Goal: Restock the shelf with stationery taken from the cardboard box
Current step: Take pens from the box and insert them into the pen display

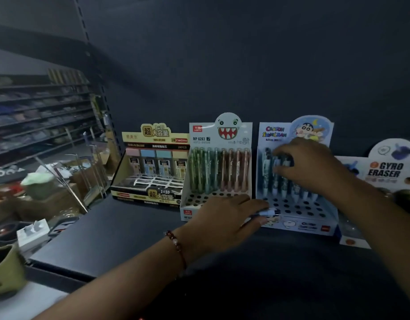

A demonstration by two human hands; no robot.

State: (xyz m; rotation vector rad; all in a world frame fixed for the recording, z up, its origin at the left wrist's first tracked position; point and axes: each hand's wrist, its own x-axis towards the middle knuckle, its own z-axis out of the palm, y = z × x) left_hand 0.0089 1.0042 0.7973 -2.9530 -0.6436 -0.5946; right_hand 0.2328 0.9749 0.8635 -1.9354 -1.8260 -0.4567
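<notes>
On the dark shelf [121, 236] stands a blue Crayon Shin-chan display box [298, 218] with a rack of holes and several pens [278, 179] upright in its back rows. My left hand [224, 218] holds a few blue-white pens [270, 212] between fingers and thumb at the box's front left corner. Over the standing pens my right hand [308, 167] reaches, with curled fingertips touching their tops. The cardboard box is out of view.
Left of the blue box stand a white monster-face pen display [218, 167] and a black-and-gold lead refill box [151, 167]. A Gyro Eraser display [384, 172] stands at the right. More shelves and clutter fill the left side.
</notes>
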